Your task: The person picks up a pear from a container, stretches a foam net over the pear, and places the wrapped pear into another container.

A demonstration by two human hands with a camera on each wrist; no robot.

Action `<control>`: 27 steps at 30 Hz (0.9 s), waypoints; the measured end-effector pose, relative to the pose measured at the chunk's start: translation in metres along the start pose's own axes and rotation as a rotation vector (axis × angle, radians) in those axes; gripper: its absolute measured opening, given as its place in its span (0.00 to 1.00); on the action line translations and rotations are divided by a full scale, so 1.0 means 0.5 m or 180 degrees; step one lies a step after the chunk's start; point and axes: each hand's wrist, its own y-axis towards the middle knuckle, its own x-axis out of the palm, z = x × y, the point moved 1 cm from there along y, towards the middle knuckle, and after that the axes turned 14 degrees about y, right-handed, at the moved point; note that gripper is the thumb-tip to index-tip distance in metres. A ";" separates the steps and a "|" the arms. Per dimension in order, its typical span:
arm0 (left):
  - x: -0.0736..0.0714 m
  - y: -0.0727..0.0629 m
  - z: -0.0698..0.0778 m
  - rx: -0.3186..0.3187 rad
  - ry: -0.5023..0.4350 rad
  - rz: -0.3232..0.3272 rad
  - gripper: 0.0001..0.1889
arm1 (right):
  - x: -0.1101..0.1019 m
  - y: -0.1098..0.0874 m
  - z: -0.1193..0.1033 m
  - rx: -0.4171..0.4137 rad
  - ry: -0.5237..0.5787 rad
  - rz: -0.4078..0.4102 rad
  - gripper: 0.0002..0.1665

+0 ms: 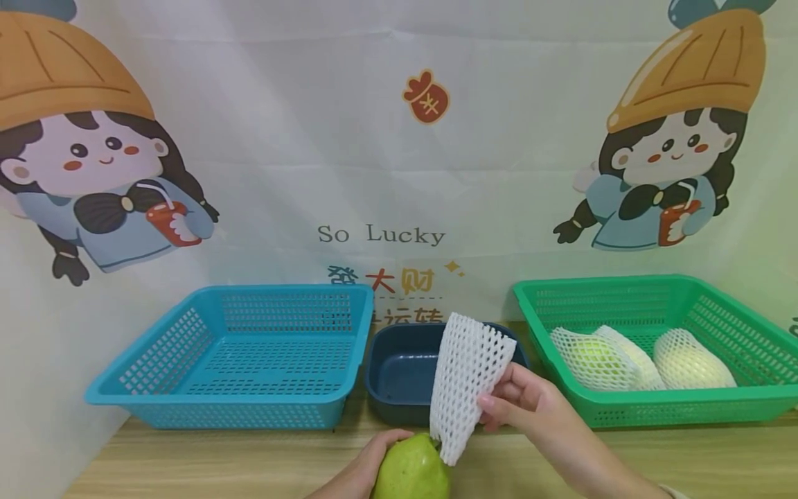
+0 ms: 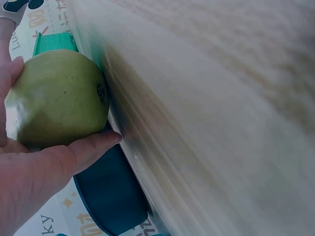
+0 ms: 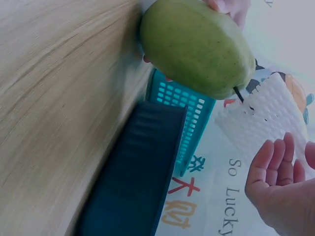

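Note:
A green pear (image 1: 413, 473) with a short dark stem is held in my left hand (image 1: 364, 466), low at the front of the table. In the left wrist view the thumb and fingers wrap round the pear (image 2: 61, 98), its dark blossom end facing the wood. My right hand (image 1: 539, 412) pinches a white foam net sleeve (image 1: 469, 381) between thumb and fingers. The sleeve hangs just above the pear, its lower end right at the stem. From the right wrist, the bare pear (image 3: 197, 46) shows whole beside the sleeve (image 3: 268, 118).
A dark blue basin (image 1: 399, 409) stands behind the hands. To its left is a blue slotted basket (image 1: 231, 400); to its right a green basket (image 1: 679, 397) holds 3 fruits in foam nets (image 1: 692, 360). A printed cloth (image 1: 280, 173) hangs behind.

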 end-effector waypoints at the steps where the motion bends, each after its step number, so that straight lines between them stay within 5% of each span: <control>1: 0.003 0.001 -0.005 0.0027 -0.0023 0.0033 0.40 | 0.002 0.000 -0.001 -0.0050 0.0032 -0.0068 0.22; 7: 0.004 0.005 -0.007 -0.0151 -0.0371 -0.0031 0.40 | 0.002 -0.005 0.004 -0.0320 0.0153 -0.0327 0.21; 15: 0.006 0.015 0.008 -0.1009 -0.1242 -0.0158 0.41 | -0.003 -0.010 0.010 -0.0508 -0.0337 0.0092 0.20; 17: 0.008 0.015 0.005 -0.0886 -0.1267 -0.0173 0.41 | 0.000 -0.011 0.010 -0.0579 -0.0610 0.0352 0.17; 21: 0.009 0.012 -0.002 -0.0252 -0.1119 -0.0228 0.41 | 0.006 -0.011 0.010 -0.0720 -0.1147 0.0731 0.12; 23: 0.007 0.012 -0.005 0.0051 -0.0974 -0.0252 0.40 | 0.008 -0.010 0.010 -0.0749 -0.1323 0.0762 0.12; 27: 0.004 0.013 -0.004 0.0176 -0.0765 -0.0338 0.41 | 0.011 -0.007 0.014 -0.0781 -0.1329 0.0571 0.16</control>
